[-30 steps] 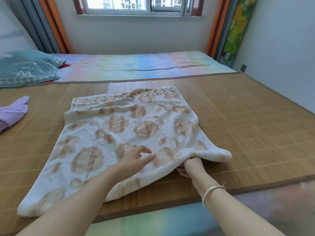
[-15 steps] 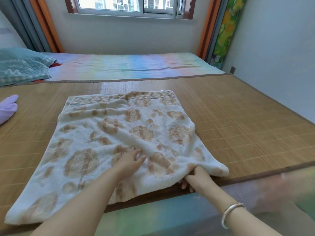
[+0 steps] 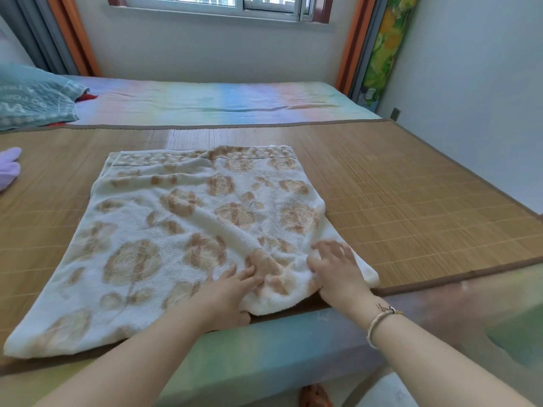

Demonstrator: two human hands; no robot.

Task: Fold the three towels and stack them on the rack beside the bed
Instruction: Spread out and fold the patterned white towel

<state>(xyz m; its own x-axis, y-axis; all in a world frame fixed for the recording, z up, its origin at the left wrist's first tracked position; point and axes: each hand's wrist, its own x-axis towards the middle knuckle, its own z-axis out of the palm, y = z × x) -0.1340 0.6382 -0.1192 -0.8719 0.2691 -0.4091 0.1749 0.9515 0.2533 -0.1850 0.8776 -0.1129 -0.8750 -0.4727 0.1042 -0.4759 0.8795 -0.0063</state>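
A cream towel with tan rose prints (image 3: 164, 230) lies folded over on the bamboo mat (image 3: 411, 195) of the bed, its near edge at the mat's front edge. My left hand (image 3: 226, 292) rests on the towel's near right part, fingers straight and pointing right. My right hand (image 3: 338, 268) lies flat on the towel's near right corner with fingers spread. A ridge of cloth runs diagonally between them. A purple towel (image 3: 8, 168) shows at the far left edge. No rack is in view.
A teal pillow (image 3: 32, 98) sits at the back left on a rainbow-striped sheet (image 3: 220, 102). A window and wall stand beyond the bed. The right wall runs close to the mat's right edge. An orange slipper (image 3: 316, 396) lies on the floor below.
My right hand came out from under the towel's near right corner and now lies flat on top. My left hand slid a little toward the near edge. The camera tilted lower.
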